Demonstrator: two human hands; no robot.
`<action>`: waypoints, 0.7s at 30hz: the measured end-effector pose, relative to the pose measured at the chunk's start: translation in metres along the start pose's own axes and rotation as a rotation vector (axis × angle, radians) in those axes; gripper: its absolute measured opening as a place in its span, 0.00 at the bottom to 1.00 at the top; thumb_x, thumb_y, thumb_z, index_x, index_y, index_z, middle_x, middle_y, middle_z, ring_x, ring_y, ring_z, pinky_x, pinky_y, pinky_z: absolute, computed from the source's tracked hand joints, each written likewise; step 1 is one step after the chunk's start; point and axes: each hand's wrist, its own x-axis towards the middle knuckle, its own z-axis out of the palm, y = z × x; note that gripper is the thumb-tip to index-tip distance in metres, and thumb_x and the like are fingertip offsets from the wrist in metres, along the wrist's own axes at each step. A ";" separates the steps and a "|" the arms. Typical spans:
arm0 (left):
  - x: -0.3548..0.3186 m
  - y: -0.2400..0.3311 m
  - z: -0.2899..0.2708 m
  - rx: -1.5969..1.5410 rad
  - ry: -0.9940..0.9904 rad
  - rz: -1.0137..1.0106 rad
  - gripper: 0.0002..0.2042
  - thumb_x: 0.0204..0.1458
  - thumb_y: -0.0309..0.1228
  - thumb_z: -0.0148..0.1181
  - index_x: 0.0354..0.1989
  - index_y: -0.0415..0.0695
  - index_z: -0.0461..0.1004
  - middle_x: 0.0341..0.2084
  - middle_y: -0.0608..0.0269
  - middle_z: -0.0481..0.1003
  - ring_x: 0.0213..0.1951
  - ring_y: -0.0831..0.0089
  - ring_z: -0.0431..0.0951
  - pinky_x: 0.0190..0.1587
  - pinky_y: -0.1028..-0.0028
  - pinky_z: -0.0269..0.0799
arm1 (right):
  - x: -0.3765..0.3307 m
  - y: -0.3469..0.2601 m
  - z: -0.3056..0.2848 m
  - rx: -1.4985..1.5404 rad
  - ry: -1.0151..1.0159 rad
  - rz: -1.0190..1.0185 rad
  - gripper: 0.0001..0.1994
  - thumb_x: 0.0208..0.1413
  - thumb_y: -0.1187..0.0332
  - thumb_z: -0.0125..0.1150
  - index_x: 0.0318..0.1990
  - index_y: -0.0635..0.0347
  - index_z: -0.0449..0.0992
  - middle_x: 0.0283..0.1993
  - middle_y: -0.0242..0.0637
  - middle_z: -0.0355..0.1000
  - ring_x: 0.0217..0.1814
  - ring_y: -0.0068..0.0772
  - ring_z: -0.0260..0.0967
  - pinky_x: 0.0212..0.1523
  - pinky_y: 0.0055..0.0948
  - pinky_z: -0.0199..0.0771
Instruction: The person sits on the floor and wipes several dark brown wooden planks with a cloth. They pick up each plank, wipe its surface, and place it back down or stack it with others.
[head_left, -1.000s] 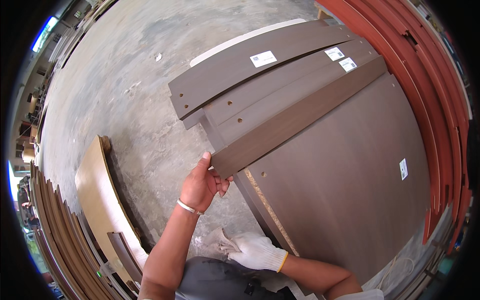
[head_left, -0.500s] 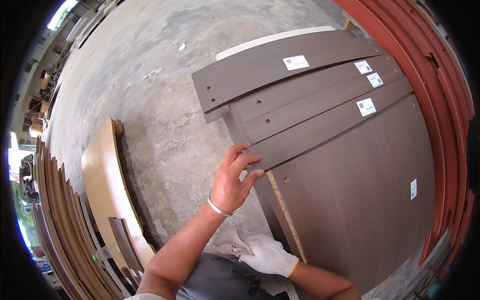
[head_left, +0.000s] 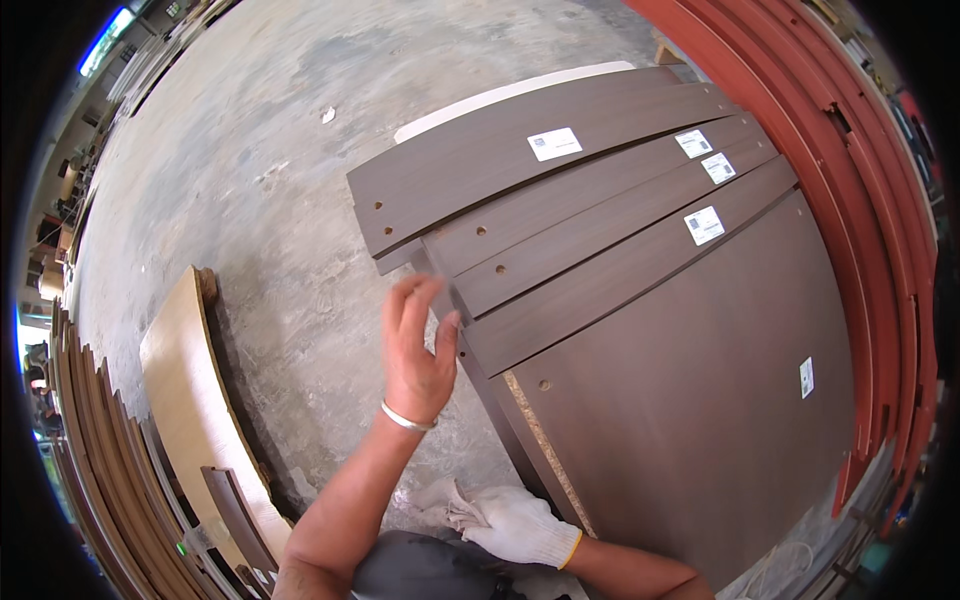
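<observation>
My bare left hand (head_left: 416, 352), with a pale band at the wrist, is raised just left of the dark brown boards. Its fingers are slightly blurred; thumb and fingers stand apart and hold nothing. Nearest to it is the left end of a narrow brown board (head_left: 600, 285) with a white label. Low in the view, my right hand (head_left: 528, 528) wears a white knitted glove and grips a crumpled, pale greyish cloth (head_left: 450, 503). Beside the gloved hand lies a large brown panel (head_left: 690, 390) with a raw chipboard edge and a round hole near its corner.
More brown boards (head_left: 640, 112) with holes and labels lie side by side at the far end. Red steel beams (head_left: 800, 150) run along the right. At left, a tan sheet (head_left: 178, 350) rests near a row of upright boards (head_left: 95, 450) on the concrete floor (head_left: 290, 220).
My left hand has come off the end of the narrow board and moved left into the air. The right hand still holds the cloth. The whole view has shifted slightly.
</observation>
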 end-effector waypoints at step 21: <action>0.032 -0.013 0.025 0.249 -0.095 -0.039 0.31 0.58 0.34 0.66 0.69 0.39 0.66 0.59 0.45 0.67 0.56 0.47 0.69 0.61 0.56 0.66 | -0.003 0.002 0.003 -0.091 -0.037 0.032 0.19 0.58 0.56 0.58 0.47 0.63 0.77 0.49 0.53 0.78 0.54 0.58 0.73 0.55 0.51 0.73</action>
